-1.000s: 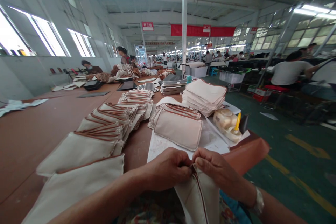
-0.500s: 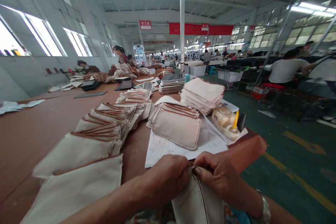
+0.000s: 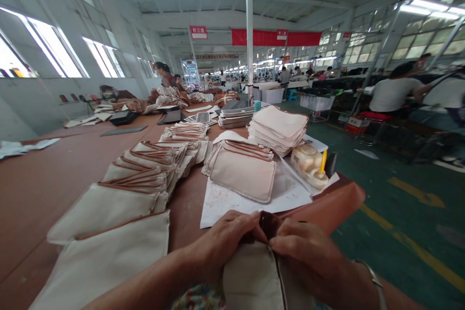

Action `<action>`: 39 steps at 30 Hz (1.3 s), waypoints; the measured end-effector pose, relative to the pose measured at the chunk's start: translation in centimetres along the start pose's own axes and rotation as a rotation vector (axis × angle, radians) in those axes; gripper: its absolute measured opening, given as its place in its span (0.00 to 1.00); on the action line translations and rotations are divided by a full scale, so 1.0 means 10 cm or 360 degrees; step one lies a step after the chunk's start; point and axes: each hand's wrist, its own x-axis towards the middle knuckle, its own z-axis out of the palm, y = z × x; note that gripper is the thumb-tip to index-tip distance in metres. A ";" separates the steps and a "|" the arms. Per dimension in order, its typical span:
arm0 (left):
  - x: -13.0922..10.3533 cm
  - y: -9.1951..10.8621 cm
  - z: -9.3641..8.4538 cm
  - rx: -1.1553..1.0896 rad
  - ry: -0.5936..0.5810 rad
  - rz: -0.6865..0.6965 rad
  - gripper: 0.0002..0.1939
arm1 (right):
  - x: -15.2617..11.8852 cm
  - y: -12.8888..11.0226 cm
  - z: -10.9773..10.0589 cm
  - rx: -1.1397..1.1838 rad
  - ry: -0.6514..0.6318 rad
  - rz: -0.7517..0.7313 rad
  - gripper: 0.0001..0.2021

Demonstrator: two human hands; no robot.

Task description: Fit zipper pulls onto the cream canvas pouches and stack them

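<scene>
- Head view: the wearer's left hand (image 3: 221,237) and right hand (image 3: 312,252) nearly meet, both with fingers closed on one cream piece (image 3: 250,276); whether the fingertips touch each other cannot be told.
- The piece sits low in front of the body, its dark seam running down from the right fingertips; brown material (image 3: 271,225) shows between the hands.
- This piece appears to be midway through handling: it is in both hands, its upper end bunched, and the fingers hide how finished that end is.
- Just beyond the hands, a white sheet (image 3: 218,203) lies on the brown table (image 3: 22,203), bearing a small stack (image 3: 243,172) of brown-edged cream pieces.
- To the left, a large flat piece (image 3: 112,256) lies nearest, with a fanned row (image 3: 138,172) of similar pieces behind it. Which pieces are done and which are left cannot be told.
- To the right, a translucent container (image 3: 307,160) stands with a yellow tool (image 3: 323,161); it seems clear of the hands, though a rightward reach could meet it.
- Past the small stack rises a taller pile (image 3: 279,123), with grey flat panels (image 3: 236,118) beside it.
- Farther off, a pole (image 3: 249,34) rises, and a person in a white shirt (image 3: 390,94) sits at the right.
</scene>
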 end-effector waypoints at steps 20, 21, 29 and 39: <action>0.03 0.17 0.05 0.0375 -0.0324 0.0135 0.20 | 0.16 -0.11 -0.20 0.0825 -0.0365 0.0993 0.21; 0.03 0.16 0.05 0.0354 -0.0317 0.0142 0.20 | 0.14 -0.10 -0.18 0.0811 -0.0333 0.0940 0.20; 0.06 0.06 -0.10 -0.0049 -0.0319 -0.0106 0.29 | 0.03 -0.07 -0.11 0.0692 -0.0205 0.0860 0.15; 0.06 0.06 -0.12 -0.0473 -0.0220 -0.0416 0.19 | 0.04 -0.02 -0.22 0.0586 -0.0285 0.0931 0.16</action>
